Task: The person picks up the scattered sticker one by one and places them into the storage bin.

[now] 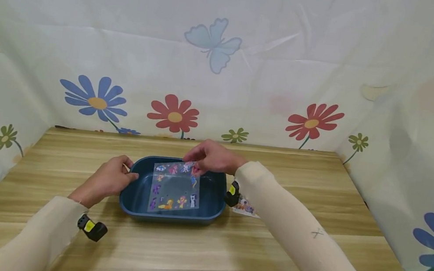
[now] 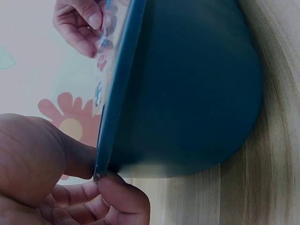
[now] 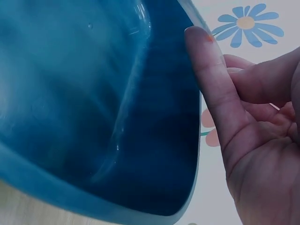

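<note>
A dark blue plastic basin point(image 1: 212, 199) stands on the table. My left hand point(image 1: 111, 178) pinches its left rim between thumb and fingers; the left wrist view shows that grip on the basin point(image 2: 187, 93) up close. A clear plastic sheet point(image 1: 173, 188) with small colourful pony pictures along its edges lies over the basin's opening. At the sheet's upper right corner, my right hand point(image 1: 216, 157) pinches it with thumb and fingers. The right wrist view has the right hand point(image 3: 258, 108) by the basin's rim, with the sheet hard to make out.
Another colourful printed piece point(image 1: 244, 207) lies on the wooden table point(image 1: 172, 254) right of the basin, partly hidden under my right forearm. A pale curtain point(image 1: 139, 43) printed with flowers and a butterfly surrounds the table at the back and sides.
</note>
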Available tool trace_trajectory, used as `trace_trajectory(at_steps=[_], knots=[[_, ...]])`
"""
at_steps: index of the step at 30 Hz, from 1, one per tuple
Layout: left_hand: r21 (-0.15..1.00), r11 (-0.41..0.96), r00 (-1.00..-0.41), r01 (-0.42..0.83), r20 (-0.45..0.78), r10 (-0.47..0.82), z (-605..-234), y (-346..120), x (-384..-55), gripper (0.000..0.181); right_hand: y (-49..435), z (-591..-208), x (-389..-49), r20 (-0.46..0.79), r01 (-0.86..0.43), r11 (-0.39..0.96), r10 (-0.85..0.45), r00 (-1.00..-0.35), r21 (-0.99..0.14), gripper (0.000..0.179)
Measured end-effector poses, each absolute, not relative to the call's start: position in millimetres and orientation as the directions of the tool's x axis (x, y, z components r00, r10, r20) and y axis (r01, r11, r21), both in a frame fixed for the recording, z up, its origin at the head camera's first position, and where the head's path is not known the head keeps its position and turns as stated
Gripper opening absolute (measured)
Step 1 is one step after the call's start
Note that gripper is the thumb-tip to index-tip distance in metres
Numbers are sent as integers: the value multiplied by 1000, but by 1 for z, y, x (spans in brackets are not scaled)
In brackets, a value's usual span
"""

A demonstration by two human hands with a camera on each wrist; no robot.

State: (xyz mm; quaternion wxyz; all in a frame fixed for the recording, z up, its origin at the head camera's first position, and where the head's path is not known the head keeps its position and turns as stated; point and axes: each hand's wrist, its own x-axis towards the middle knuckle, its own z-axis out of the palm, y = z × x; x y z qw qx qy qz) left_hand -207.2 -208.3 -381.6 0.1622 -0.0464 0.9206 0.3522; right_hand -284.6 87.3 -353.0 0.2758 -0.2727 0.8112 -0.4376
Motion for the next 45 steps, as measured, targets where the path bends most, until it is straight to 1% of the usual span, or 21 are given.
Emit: trace_trajectory(at_steps=[7, 32, 45], knots=[[634, 748, -945, -195, -326, 31, -381, -209, -207, 39, 83, -351, -284, -230, -190, 489, -673, -703, -851, 36], [642, 742, -946, -193, -321, 32, -382, -208, -207, 37, 66, -348, -283, -230, -207, 505, -671, -705, -838, 37], [647, 739, -951, -187, -307, 29, -380, -208, -205, 37, 61, -345, -283, -242, -208, 535, -651, -719, -819, 36]])
